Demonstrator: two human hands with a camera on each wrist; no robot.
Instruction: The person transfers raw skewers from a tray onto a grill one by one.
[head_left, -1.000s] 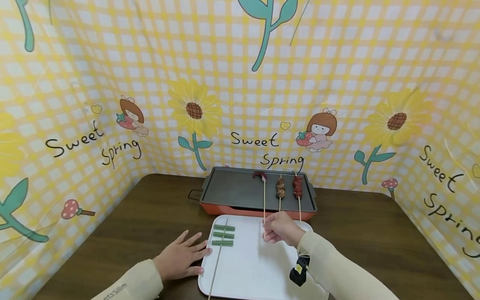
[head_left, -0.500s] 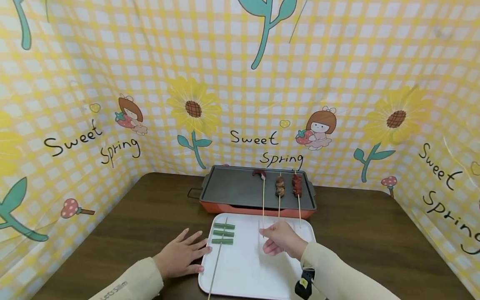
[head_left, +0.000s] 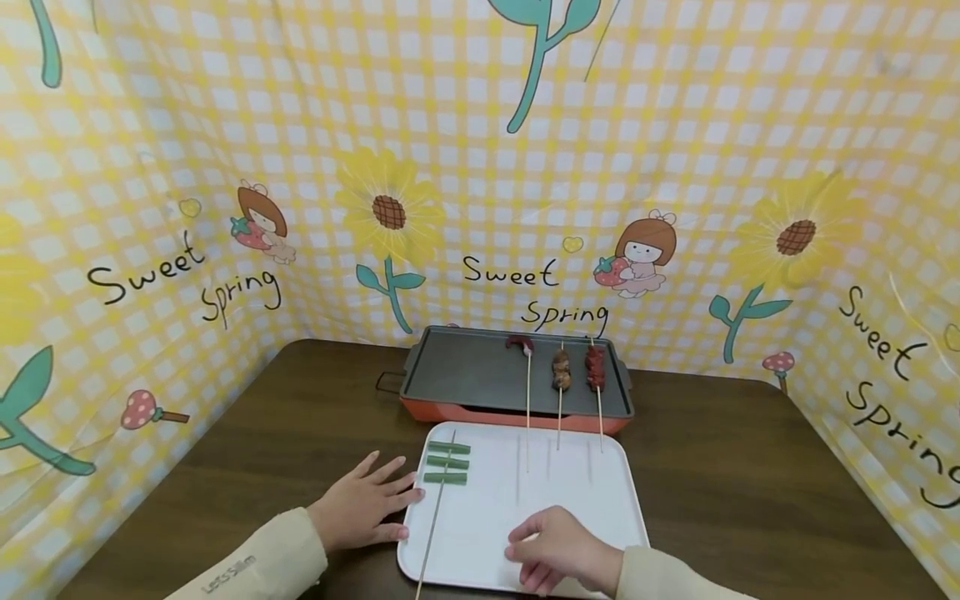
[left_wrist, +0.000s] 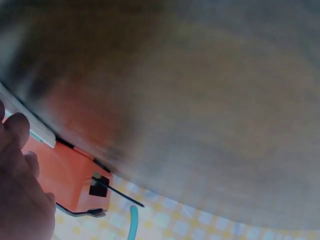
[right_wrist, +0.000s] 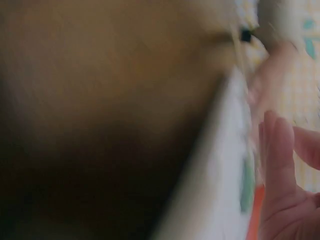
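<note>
A yellow checked backdrop [head_left: 480, 150] with sunflowers and "Sweet Spring" lettering walls in the dark wooden table [head_left: 750, 483] on the left, far and right sides, so the only open side is the near one, where the person sits.

At the far middle of the table sits an orange-bodied griddle [head_left: 465, 379] with a flat grey plate. Three meat skewers [head_left: 561, 375] lie on its right part, meat on the plate and sticks pointing near, overhanging the griddle's front edge so their ends reach over the white tray [head_left: 622, 500]. The tray lies just near the griddle, and most of its surface is bare.

On the tray's left part a green vegetable skewer [head_left: 447, 462] lies with three green pieces threaded across it; its stick runs out past the tray's near edge.

The left hand [head_left: 363, 508] rests flat on the table with fingers spread, fingertips touching the tray's left rim, seemingly to steady it. The right hand [head_left: 558, 554] hovers low over the tray's near edge, fingers loosely curled and holding nothing that shows; it is well apart from the skewers. Both wrist views are too blurred to add detail.
</note>
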